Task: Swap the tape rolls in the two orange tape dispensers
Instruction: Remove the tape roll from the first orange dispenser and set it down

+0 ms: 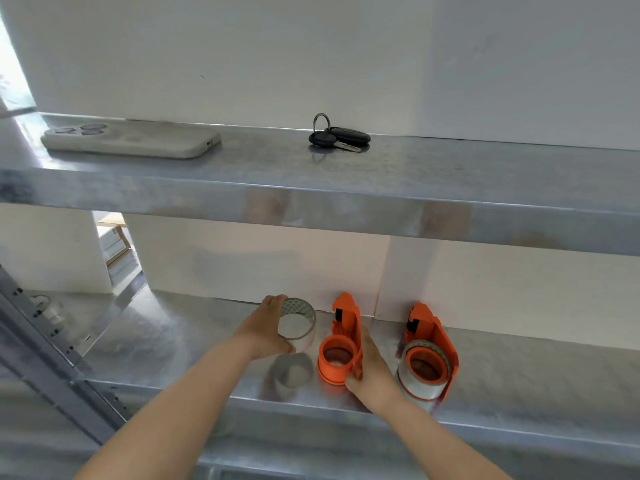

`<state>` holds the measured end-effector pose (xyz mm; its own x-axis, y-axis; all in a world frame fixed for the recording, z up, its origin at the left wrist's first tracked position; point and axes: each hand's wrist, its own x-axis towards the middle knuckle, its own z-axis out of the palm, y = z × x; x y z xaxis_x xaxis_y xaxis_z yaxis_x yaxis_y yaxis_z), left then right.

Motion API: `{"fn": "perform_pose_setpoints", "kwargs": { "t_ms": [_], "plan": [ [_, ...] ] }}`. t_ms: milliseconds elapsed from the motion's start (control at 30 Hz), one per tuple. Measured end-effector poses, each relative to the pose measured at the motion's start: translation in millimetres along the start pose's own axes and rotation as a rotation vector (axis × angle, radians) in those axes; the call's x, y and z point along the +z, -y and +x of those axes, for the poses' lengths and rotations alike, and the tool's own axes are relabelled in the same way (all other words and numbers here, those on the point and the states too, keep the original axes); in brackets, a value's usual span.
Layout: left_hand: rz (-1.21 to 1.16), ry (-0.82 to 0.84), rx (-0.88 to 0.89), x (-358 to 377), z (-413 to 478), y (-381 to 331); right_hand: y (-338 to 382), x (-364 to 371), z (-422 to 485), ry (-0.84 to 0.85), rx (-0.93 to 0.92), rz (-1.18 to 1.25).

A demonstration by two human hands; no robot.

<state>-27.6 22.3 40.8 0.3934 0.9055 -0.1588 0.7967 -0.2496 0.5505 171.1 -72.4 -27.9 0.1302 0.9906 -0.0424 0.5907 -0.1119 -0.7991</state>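
Observation:
Two orange tape dispensers stand on the lower metal shelf (194, 344). The left dispenser (341, 341) has a bare orange hub with no roll on it. My right hand (370, 368) grips its lower right edge. Just left of it, my left hand (266, 329) holds a clear tape roll (299, 323) lifted a little above the shelf, its reflection showing below. The right dispenser (433, 348) stands apart, with a clear tape roll (412, 381) on its hub.
On the upper shelf (450, 174) lie a phone in a pale case (131, 140) at the left and a bunch of keys with a black fob (337, 135) in the middle. White panels back both shelves. A metal upright (38, 327) stands at the lower left.

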Motion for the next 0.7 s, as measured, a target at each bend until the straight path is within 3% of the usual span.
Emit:
{"fn": "perform_pose_setpoints", "kwargs": {
  "t_ms": [400, 700],
  "plan": [
    [0.026, -0.01, -0.039, -6.1, -14.4, 6.0, 5.1, -1.6, -0.4, -0.007, 0.001, 0.004],
    [-0.033, -0.025, 0.122, -6.9, -19.3, -44.8, 46.3, -25.7, -6.2, -0.025, -0.171, -0.065]
  ]
}}
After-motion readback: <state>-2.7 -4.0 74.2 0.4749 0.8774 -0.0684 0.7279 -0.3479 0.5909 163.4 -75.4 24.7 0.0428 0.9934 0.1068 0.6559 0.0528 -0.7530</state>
